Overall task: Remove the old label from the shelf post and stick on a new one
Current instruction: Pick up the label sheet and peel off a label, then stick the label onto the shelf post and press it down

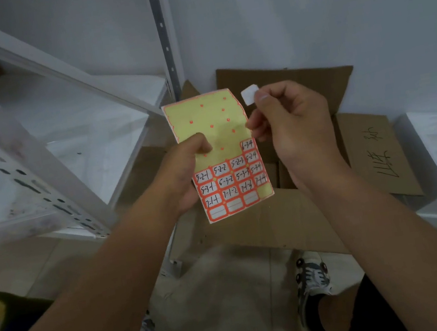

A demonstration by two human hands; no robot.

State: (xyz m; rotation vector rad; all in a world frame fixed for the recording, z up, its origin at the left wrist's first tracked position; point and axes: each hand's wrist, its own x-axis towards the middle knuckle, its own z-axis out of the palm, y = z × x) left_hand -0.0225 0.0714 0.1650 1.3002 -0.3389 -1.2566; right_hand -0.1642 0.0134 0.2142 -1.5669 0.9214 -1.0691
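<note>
A white metal shelf post (38, 153) with rows of slots leans across the left side. The left hand (184, 170) pinches the left edge of a yellow backing sheet of red-bordered white labels (220, 148), thumb on its face; handwritten codes such as 5-2-1 fill the lower rows. Just right of the sheet's top corner, the right hand (291, 125) grips 1 small white label (250, 95) between thumb and forefinger, above flattened brown cardboard (345, 105).
</note>
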